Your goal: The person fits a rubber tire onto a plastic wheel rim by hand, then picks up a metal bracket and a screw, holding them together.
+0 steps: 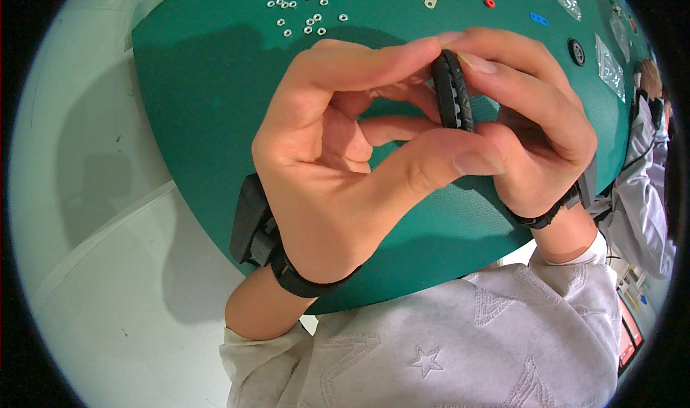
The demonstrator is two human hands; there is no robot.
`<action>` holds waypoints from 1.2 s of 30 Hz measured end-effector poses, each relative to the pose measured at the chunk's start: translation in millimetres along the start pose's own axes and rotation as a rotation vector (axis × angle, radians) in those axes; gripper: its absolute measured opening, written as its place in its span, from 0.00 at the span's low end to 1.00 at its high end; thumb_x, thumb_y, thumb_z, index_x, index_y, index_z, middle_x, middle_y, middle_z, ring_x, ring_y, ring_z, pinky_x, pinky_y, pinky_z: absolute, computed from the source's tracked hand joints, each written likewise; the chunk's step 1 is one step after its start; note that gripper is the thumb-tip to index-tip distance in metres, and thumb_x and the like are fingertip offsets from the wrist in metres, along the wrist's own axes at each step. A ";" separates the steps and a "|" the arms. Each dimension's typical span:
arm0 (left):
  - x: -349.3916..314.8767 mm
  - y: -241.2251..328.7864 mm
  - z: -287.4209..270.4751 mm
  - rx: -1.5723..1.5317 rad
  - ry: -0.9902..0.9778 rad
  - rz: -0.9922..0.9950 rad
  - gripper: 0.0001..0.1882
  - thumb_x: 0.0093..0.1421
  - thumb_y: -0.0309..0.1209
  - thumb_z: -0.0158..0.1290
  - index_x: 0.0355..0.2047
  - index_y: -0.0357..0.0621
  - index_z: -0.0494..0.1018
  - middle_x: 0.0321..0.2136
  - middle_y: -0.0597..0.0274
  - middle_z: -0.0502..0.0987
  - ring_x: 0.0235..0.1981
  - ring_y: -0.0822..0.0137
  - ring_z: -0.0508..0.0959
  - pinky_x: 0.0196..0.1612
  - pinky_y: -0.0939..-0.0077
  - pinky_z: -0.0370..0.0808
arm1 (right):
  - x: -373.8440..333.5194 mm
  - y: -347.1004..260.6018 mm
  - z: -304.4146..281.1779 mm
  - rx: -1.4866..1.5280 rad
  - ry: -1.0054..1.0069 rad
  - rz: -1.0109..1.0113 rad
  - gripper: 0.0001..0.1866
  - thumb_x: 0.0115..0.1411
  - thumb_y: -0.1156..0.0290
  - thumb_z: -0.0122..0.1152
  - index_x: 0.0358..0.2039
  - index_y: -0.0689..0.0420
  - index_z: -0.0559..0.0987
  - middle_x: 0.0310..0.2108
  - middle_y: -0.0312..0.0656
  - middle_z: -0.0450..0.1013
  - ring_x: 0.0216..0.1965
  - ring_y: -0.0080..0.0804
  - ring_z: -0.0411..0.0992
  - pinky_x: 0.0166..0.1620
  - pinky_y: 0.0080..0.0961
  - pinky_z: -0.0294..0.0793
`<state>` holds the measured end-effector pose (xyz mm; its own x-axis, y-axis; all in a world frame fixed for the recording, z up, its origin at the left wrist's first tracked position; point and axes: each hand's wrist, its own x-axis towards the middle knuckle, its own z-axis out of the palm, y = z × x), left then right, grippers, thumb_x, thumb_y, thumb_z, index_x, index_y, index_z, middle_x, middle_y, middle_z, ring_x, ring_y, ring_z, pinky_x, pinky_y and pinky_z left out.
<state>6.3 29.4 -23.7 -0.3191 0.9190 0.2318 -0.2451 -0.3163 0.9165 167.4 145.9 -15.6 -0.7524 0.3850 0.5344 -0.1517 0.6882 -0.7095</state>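
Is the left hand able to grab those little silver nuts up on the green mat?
Probably not right now. The left hand is busy pinching the black tyre with the right hand. Nothing blocks the way to the silver nuts, though.

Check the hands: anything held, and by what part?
Both hands pinch one small black toothed wheel by its ridged rim: left hand with thumb and forefinger, right hand from the other side, above the green mat.

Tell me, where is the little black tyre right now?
In the head view, the small black ridged rubber tyre sits just right of centre, pinched between the fingertips of the left hand and the right hand, above the green table mat.
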 end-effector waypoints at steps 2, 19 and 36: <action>0.5 -0.6 0.9 -0.022 -0.015 0.004 0.30 0.55 0.26 0.66 0.56 0.34 0.67 0.48 0.54 0.75 0.47 0.63 0.78 0.53 0.68 0.77 | -0.7 -0.9 -0.6 -0.002 0.009 -0.001 0.22 0.61 0.66 0.65 0.53 0.62 0.77 0.51 0.60 0.71 0.51 0.49 0.74 0.48 0.36 0.79; -0.1 -2.3 -3.1 -0.033 -0.053 0.051 0.29 0.55 0.25 0.66 0.55 0.36 0.67 0.50 0.57 0.74 0.49 0.65 0.77 0.54 0.69 0.76 | -0.3 -3.4 -0.1 -0.013 0.012 0.040 0.22 0.62 0.61 0.64 0.51 0.62 0.78 0.50 0.59 0.73 0.49 0.48 0.75 0.47 0.35 0.79; 1.4 -3.6 -2.6 0.006 -0.006 0.046 0.27 0.55 0.25 0.65 0.54 0.37 0.69 0.42 0.60 0.74 0.44 0.66 0.77 0.50 0.71 0.76 | 3.6 -6.6 -0.8 0.006 0.000 0.097 0.22 0.61 0.59 0.66 0.49 0.62 0.79 0.49 0.58 0.73 0.48 0.46 0.75 0.46 0.34 0.79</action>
<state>4.4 31.2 -27.5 -0.3248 0.9048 0.2755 -0.2247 -0.3568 0.9068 166.2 143.1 -8.6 -0.7640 0.4494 0.4629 -0.0821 0.6439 -0.7607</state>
